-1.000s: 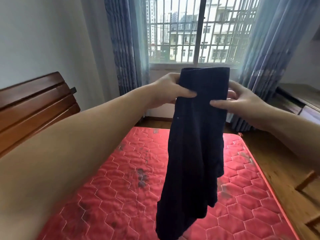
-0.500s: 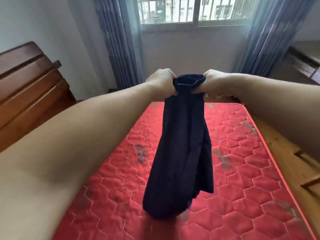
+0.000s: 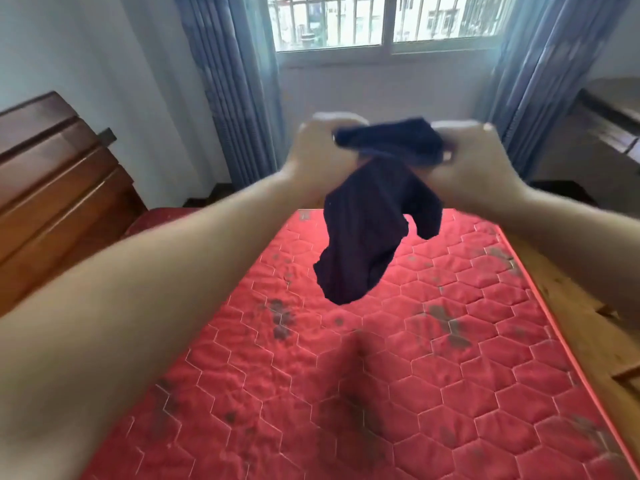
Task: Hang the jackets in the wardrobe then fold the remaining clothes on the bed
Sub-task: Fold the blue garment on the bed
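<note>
Now: dark garment up in both hands, fold in progress over the bed

Both arms are stretched out and the action is mid-air; the left hand (image 3: 313, 147) grips one end of the dark garment (image 3: 374, 220), fingers curled round the bunched top edge; the right hand (image 3: 474, 157) grips the other end, fingers wrapped in just the same way, though motion blur hides the exact finger placement; between the two grips the cloth is gathered into a thick roll, and below the grips the rest hangs free in a loose, crumpled lobe, clear of the red mattress (image 3: 346, 393) underneath; nothing touching down at all.

How far along? No jackets and no wardrobe in view, so whether the hanging is done cannot be told; the folding stage looks to be the one in hand; this piece is not yet laid flat or folded on the bed, and no finished pile shows on the mattress below the hands; further clothes may lie out of shot; beyond the grips, blue curtains (image 3: 228, 98) and a barred window (image 3: 381, 19).
</note>
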Motion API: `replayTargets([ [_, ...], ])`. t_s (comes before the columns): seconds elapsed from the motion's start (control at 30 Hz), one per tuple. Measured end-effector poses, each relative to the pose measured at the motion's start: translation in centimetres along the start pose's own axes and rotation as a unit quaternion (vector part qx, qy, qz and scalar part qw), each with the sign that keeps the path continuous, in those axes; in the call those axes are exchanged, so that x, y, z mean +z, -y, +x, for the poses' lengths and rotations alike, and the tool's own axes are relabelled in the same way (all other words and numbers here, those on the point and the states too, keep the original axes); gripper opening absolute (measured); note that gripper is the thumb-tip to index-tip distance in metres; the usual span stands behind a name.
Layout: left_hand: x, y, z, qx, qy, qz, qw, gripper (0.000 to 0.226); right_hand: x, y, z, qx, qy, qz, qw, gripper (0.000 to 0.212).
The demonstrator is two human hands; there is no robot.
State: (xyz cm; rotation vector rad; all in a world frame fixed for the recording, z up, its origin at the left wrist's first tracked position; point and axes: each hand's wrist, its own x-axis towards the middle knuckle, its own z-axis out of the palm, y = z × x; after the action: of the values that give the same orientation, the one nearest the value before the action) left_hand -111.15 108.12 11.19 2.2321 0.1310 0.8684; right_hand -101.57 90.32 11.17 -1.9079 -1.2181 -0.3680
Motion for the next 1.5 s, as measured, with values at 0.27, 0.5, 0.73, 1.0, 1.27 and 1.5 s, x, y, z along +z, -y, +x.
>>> replayTargets([
  [0.27,9.7,5.6,-20.3,-0.175,0.246,0.063,0.951,0.013,7.0,-5.0,-21.4,0.202,0.219,0.022,0.954,0.048],
  [0.5,15.5,8.4,-38.8,-0.277,0.434,0.15,0.844,0.026,12.0,-5.3,-39.9,0.321,0.445,0.045,0.835,0.013],
  [0.73,18.4,10.8,-47.2,-0.419,0.58,0.031,0.698,0.019,15.1,-6.1,-47.4,0.443,0.636,0.125,0.62,0.004],
  [1.0,21.0,17.0,-48.7,-0.512,0.441,-0.073,0.734,0.013,20.7,-10.6,-46.6,0.491,0.608,0.162,0.603,0.014],
  [1.27,23.9,25.9,-45.5,-0.578,0.202,-0.254,0.749,0.018,28.1,-17.8,-41.9,0.517,0.448,0.197,0.702,0.024],
  [1.5,26.9,34.4,-41.0,-0.574,0.083,-0.247,0.776,0.026,36.3,-22.8,-38.8,0.558,0.287,0.205,0.751,0.008],
])
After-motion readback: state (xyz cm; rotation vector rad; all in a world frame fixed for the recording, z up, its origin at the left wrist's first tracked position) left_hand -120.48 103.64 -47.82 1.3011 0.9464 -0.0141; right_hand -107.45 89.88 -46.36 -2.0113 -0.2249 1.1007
